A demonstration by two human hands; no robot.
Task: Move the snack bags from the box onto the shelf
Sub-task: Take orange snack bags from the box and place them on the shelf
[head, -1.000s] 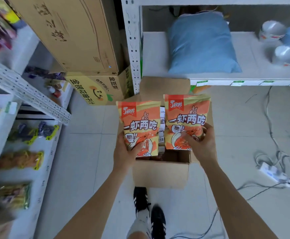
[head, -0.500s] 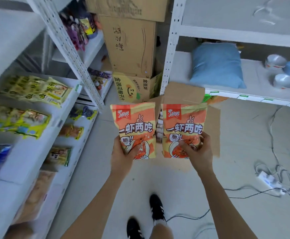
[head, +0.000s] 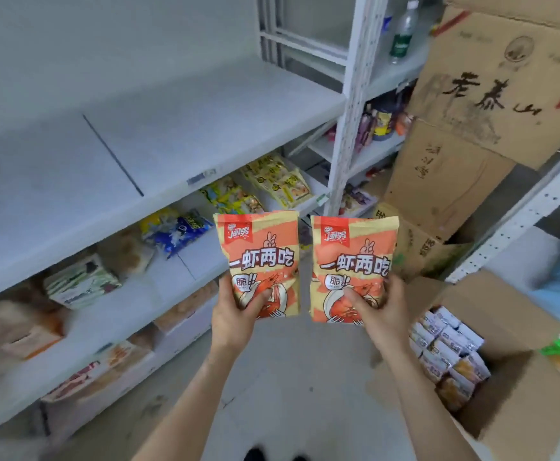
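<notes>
The left hand (head: 235, 316) has its grip clamped on the lower part of an orange-and-cream printed snack bag (head: 258, 251), with the thumb pressed on the front and the fingers hidden behind. The right hand (head: 383, 311) has the same grip, clamped on a second orange-and-cream printed snack bag (head: 355, 257). Both bags are held upright in the air, side by side with a narrow gap between them, above the grey floor (head: 288, 377) and near the front of the shelving. Low on the right stands an open brown cardboard box (head: 521, 404) with more packed snack bags (head: 448, 356) standing in rows inside it. Up and to the left of the held bags lies a wide pale grey shelf board (head: 172, 134), its surface bare where it shows. The tier beneath it carries yellow printed packets (head: 275, 181) and a blue-and-white bag (head: 178, 227), and blurred cartons and packets fill the lower tiers further left. A white perforated upright post (head: 348, 111) rises behind the bags. To its right are stacked brown cardboard cartons (head: 491, 88) with black lettering, and a clear plastic bottle (head: 403, 31) stands on a high shelf.
</notes>
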